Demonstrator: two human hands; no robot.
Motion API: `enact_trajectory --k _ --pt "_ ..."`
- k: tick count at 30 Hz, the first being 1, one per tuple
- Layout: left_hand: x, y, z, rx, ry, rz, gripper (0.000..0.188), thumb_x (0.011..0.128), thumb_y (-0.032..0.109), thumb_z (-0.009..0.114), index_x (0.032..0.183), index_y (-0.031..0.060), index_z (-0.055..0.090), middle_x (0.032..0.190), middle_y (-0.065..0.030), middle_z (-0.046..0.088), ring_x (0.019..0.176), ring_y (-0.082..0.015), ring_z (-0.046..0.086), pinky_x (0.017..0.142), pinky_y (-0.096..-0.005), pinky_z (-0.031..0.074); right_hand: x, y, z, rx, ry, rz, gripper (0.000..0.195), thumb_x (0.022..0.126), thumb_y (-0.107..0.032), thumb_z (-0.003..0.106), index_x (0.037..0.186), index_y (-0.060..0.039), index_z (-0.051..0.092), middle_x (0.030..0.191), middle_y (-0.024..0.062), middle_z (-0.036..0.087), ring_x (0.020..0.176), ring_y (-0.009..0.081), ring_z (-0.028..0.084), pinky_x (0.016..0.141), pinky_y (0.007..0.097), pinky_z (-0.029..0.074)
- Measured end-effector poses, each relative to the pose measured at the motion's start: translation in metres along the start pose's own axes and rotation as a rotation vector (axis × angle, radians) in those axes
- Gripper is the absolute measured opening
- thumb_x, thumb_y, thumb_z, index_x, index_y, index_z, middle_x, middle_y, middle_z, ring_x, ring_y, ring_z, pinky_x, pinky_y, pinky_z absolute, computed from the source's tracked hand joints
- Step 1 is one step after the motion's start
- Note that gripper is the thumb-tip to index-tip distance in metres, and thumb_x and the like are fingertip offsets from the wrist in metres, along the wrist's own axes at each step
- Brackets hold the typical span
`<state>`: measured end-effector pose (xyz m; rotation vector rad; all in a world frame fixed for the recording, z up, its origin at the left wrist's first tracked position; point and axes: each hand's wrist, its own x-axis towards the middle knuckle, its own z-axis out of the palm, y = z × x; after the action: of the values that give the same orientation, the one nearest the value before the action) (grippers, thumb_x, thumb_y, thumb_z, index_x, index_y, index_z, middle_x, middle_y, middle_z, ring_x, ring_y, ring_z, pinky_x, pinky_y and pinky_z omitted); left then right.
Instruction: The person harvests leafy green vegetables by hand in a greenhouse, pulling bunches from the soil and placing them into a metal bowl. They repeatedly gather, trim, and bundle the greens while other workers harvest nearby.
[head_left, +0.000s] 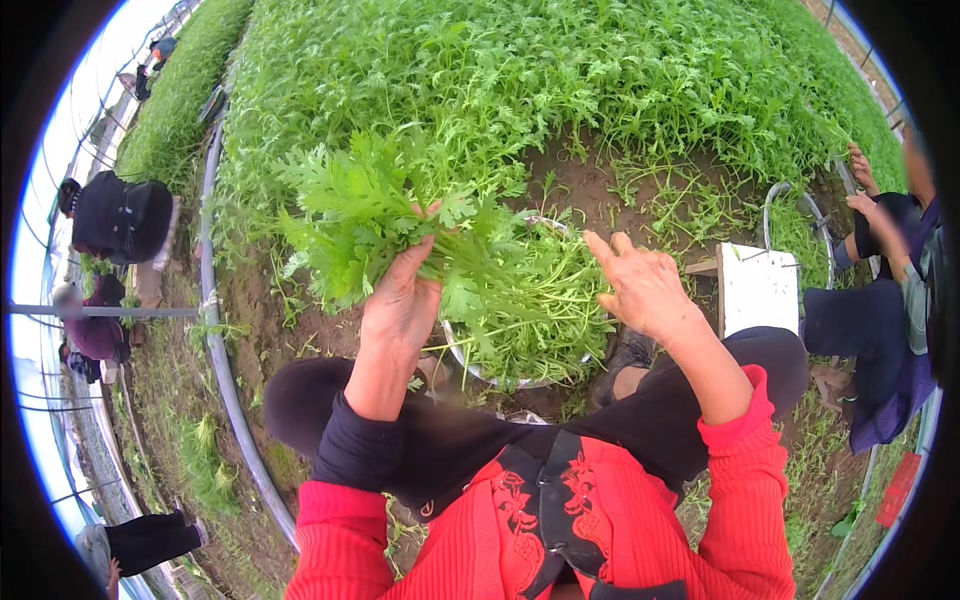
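Observation:
My left hand (405, 292) is closed around a bunch of leafy greens with lobed leaves (360, 217), its leaves pointing up and left, its stems to the right. My right hand (641, 281) is held to the right of the bunch, fingers apart, with nothing seen in it. Below and between both hands a round basket with a pale rim (480, 373) holds a heap of loose cut greens (547, 315). It stands on the soil between my knees.
A dense bed of growing greens (525, 67) lies ahead, with bare soil (570, 180) at its near edge. A grey pipe (212, 262) runs along the left. At right are a white board (759, 289), a hooped container (799, 232) and a co-worker (892, 300). Several people are at far left.

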<state>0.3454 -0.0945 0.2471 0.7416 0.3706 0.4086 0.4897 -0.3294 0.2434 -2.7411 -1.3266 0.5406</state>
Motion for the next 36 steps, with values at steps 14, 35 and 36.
enact_trajectory --k 14,35,36 --pt "-0.002 -0.003 -0.010 -0.023 -0.027 0.111 0.021 0.091 0.010 0.059 0.112 0.0049 0.057 0.115 -0.0119 0.060 0.122 -0.0244 0.049 0.109 -0.0382 0.036 0.054 -0.090 0.056 1.750 0.529 -0.049 0.012 0.087 -0.011 0.066 0.082 -0.0001 0.064 0.062 0.0038 0.058 0.048 0.0133 0.054 0.045 0.0278 0.042" --pt "-0.029 0.017 0.036 1.468 -1.102 0.396 0.019 0.079 0.009 0.056 0.097 0.0098 0.062 0.086 -0.0049 0.048 0.095 -0.0227 0.053 0.109 -0.0462 0.033 0.097 -0.059 0.060 1.596 0.329 -0.083 0.018 0.085 -0.016 0.070 0.097 -0.0055 0.062 0.069 -0.0040 0.056 0.051 0.0024 0.047 0.040 0.0185 0.036" --pt "-0.032 0.018 0.039 1.494 -1.168 0.403 0.021 0.077 0.011 0.056 0.098 0.0101 0.061 0.085 -0.0049 0.047 0.095 -0.0225 0.053 0.109 -0.0463 0.033 0.105 -0.045 0.077 1.628 0.375 -0.041 0.017 0.086 -0.016 0.070 0.097 -0.0061 0.062 0.070 -0.0037 0.056 0.052 0.0020 0.047 0.040 0.0185 0.037"
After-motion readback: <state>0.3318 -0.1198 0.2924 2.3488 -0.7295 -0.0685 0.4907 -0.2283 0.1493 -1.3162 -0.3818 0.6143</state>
